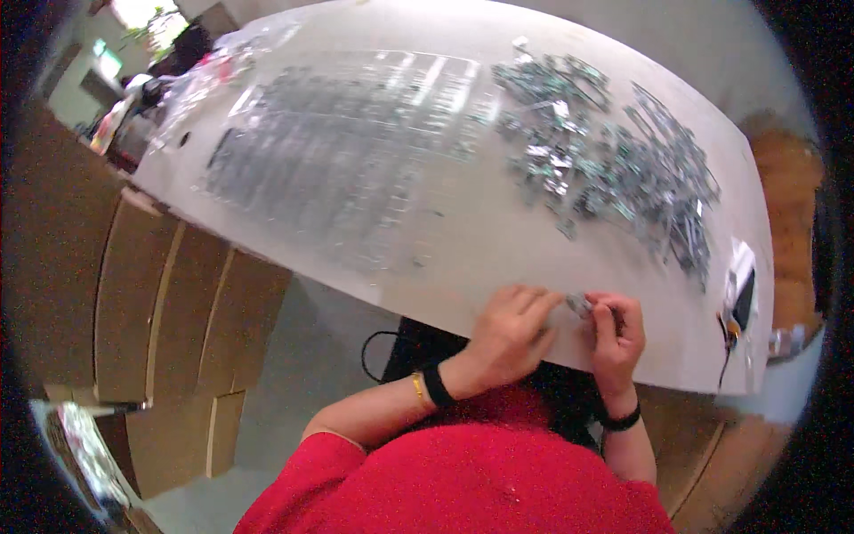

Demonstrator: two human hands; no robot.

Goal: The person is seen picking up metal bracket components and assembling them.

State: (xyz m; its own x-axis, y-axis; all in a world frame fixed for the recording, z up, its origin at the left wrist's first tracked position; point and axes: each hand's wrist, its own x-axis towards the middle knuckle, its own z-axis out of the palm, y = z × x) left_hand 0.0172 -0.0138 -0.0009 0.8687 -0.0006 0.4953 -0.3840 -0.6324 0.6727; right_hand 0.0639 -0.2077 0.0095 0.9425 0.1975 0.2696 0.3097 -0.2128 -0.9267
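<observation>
Close to the table's near edge, a small grey metal part [578, 305] is between my two hands; blur hides its exact kind. My right hand [617, 341] pinches it from the right, with thumb and fingers bent. From the left, the fingertips of my left hand [514, 327] meet the same part, with the fingers held together. Beyond my hands lies a loose heap of silvery metal parts [578, 151], with longer thin metal pieces [672, 169] on its right side. Rows of small pieces in clear plastic [329, 160] cover the table's left half.
The white table [498, 254] has a curved-looking rim. A dark tool with an orange part [731, 325] lies at its right end, beside a white and black item [738, 276]. Cardboard boxes [169, 303] stand at the left, and a black cable [378, 343] loops below the edge.
</observation>
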